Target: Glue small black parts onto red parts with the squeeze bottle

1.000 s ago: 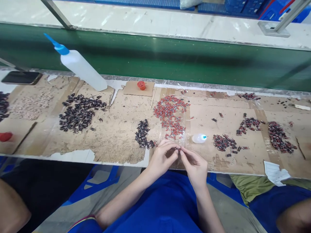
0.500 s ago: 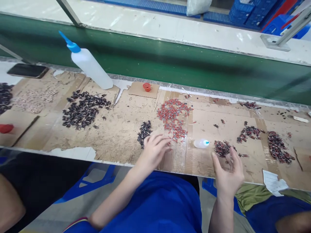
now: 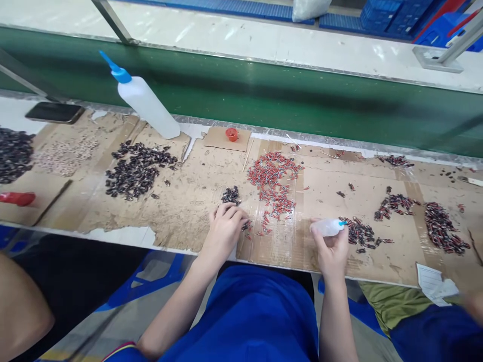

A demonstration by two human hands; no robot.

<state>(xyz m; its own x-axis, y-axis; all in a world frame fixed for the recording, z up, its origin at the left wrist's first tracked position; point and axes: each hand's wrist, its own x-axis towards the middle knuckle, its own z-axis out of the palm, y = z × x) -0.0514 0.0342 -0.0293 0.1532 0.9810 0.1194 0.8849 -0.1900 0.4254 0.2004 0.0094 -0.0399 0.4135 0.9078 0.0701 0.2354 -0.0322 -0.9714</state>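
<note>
My left hand (image 3: 225, 229) rests with curled fingers on the near end of a small pile of dark parts (image 3: 231, 195); what it grips, if anything, is hidden. My right hand (image 3: 332, 247) is closed around a small white dropper bottle (image 3: 327, 227) with a blue tip, held on its side just above the cardboard. A pile of red parts (image 3: 273, 178) lies between the two hands, slightly farther away. A heap of dark-and-red assembled parts (image 3: 360, 234) sits just right of the bottle.
The cardboard-covered bench (image 3: 188, 201) carries a large squeeze bottle (image 3: 145, 103), a red cap (image 3: 231, 133), a big dark pile (image 3: 138, 168), more piles at right (image 3: 445, 232), a phone (image 3: 55, 112) and paper scraps (image 3: 435, 286). A green conveyor (image 3: 264, 95) runs behind. Another person's arm (image 3: 22, 314) is at lower left.
My hands separated from a joined pinch. The left went to the dark pile and curled onto it. The right reached right, then picked up the small dropper bottle.
</note>
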